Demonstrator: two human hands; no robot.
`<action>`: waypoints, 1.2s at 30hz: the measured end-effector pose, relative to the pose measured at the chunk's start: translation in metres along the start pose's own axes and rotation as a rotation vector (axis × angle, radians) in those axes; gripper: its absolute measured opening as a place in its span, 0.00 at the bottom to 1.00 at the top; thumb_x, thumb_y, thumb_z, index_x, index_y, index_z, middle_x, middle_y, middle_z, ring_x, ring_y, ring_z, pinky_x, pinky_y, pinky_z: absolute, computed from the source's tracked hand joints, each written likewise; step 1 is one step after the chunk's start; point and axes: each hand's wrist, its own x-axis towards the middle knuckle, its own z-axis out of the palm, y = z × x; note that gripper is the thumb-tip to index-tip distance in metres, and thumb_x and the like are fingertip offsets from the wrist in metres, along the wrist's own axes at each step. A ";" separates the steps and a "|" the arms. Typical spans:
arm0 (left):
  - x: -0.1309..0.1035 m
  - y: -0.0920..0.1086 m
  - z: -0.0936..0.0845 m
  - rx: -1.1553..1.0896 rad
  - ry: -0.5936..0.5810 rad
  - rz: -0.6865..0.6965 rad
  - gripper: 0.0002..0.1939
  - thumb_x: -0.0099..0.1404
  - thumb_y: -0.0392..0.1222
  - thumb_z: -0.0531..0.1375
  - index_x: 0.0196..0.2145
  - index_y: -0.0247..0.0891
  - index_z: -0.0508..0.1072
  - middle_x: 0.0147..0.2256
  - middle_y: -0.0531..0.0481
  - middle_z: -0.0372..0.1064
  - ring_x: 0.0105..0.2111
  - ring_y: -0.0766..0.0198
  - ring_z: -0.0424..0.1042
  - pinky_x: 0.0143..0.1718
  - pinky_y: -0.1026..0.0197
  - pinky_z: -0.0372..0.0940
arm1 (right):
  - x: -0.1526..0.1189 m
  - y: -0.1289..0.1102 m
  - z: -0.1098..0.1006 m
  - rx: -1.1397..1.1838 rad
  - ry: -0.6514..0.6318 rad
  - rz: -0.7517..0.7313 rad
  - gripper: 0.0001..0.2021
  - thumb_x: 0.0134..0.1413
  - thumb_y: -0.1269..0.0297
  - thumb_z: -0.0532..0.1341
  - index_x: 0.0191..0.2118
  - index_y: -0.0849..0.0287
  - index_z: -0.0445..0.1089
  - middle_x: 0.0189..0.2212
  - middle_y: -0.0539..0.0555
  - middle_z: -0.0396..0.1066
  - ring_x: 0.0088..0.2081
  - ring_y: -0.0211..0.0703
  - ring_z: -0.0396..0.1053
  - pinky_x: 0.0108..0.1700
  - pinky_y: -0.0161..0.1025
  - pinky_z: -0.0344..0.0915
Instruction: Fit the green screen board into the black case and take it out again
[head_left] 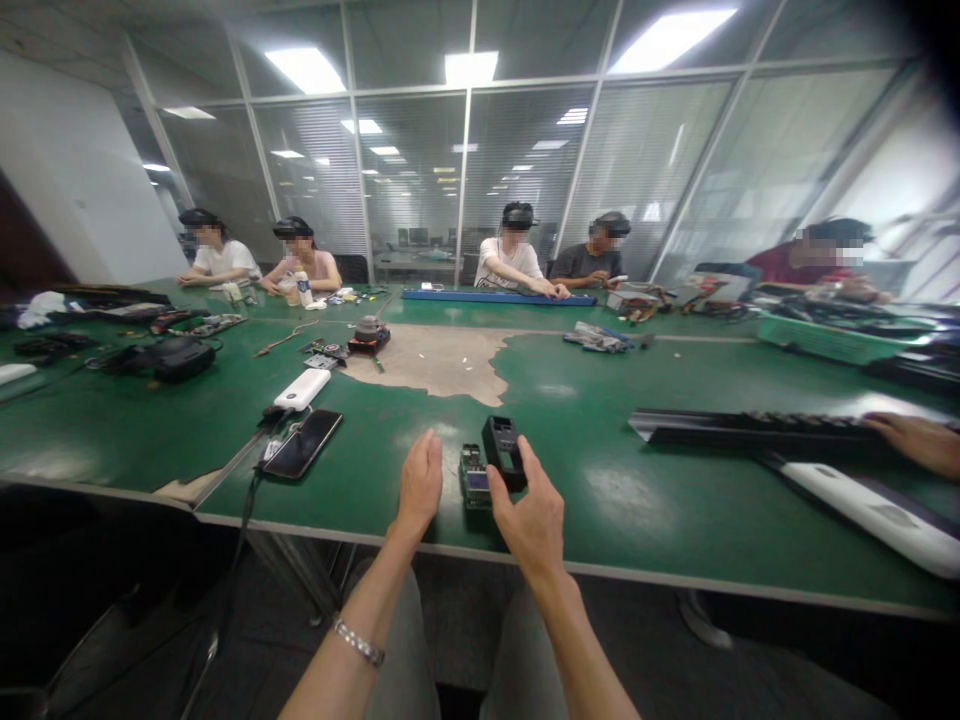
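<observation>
While the frame's middle is filled by a green tabletop point(622, 375), its finish is broken at centre by a ragged tan patch point(442, 360). The upper frame is spanned by a glass partition point(412, 150), before which co-workers point(514, 260) are seated. The near edge point(637, 577) is crossed by both forearms at lower centre. There, a black housing point(501, 450) and a circuit board point(475, 482) are set side by side. The housing is flanked by the part-spread thumb and fingers of the right hand point(534, 510); whether it is gripped cannot be told. Nothing is held by the left hand point(421, 478), its fingers extended, left of the board. Green surface is left between that hand and a phone point(304, 445) at centre left; a wider stretch is bounded at right by a black rail point(720, 430), touched by another person's hand point(919, 440).
</observation>
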 end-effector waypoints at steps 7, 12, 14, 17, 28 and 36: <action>-0.001 0.001 0.000 0.013 -0.001 0.002 0.27 0.72 0.55 0.45 0.56 0.34 0.69 0.57 0.39 0.66 0.59 0.56 0.63 0.63 0.52 0.54 | 0.000 0.052 -0.012 -0.062 0.016 0.131 0.34 0.55 0.49 0.59 0.62 0.67 0.61 0.55 0.66 0.68 0.56 0.55 0.67 0.58 0.49 0.62; -0.001 0.001 0.000 0.008 0.005 0.004 0.27 0.72 0.55 0.45 0.56 0.34 0.69 0.57 0.40 0.66 0.59 0.57 0.63 0.63 0.54 0.54 | -0.005 0.061 -0.013 -0.052 -0.019 0.174 0.34 0.54 0.48 0.59 0.61 0.66 0.62 0.55 0.65 0.68 0.55 0.55 0.68 0.58 0.50 0.63; 0.000 0.001 0.000 0.003 0.009 0.000 0.27 0.72 0.55 0.45 0.56 0.34 0.69 0.57 0.40 0.66 0.59 0.57 0.63 0.63 0.53 0.53 | -0.006 0.061 -0.013 -0.052 -0.033 0.165 0.34 0.54 0.48 0.58 0.61 0.66 0.62 0.55 0.65 0.68 0.55 0.55 0.68 0.58 0.50 0.63; 0.000 0.001 -0.001 -0.008 0.010 -0.011 0.26 0.72 0.55 0.46 0.55 0.36 0.69 0.57 0.41 0.66 0.60 0.57 0.62 0.63 0.53 0.53 | -0.007 0.061 -0.013 -0.065 -0.033 0.148 0.34 0.55 0.49 0.58 0.61 0.67 0.62 0.55 0.65 0.68 0.55 0.55 0.68 0.58 0.49 0.63; -0.001 0.002 0.000 0.031 0.002 -0.004 0.27 0.73 0.54 0.45 0.56 0.32 0.68 0.57 0.38 0.66 0.59 0.56 0.63 0.63 0.52 0.54 | -0.009 0.069 -0.006 -0.105 -0.014 0.043 0.33 0.54 0.52 0.59 0.61 0.69 0.61 0.56 0.66 0.67 0.56 0.55 0.66 0.59 0.51 0.61; -0.001 0.003 -0.001 0.011 0.013 -0.001 0.26 0.72 0.54 0.45 0.55 0.35 0.69 0.57 0.40 0.66 0.59 0.56 0.63 0.63 0.53 0.54 | -0.009 0.066 -0.008 -0.083 0.003 0.045 0.33 0.55 0.51 0.58 0.62 0.66 0.59 0.58 0.65 0.65 0.58 0.54 0.64 0.59 0.52 0.60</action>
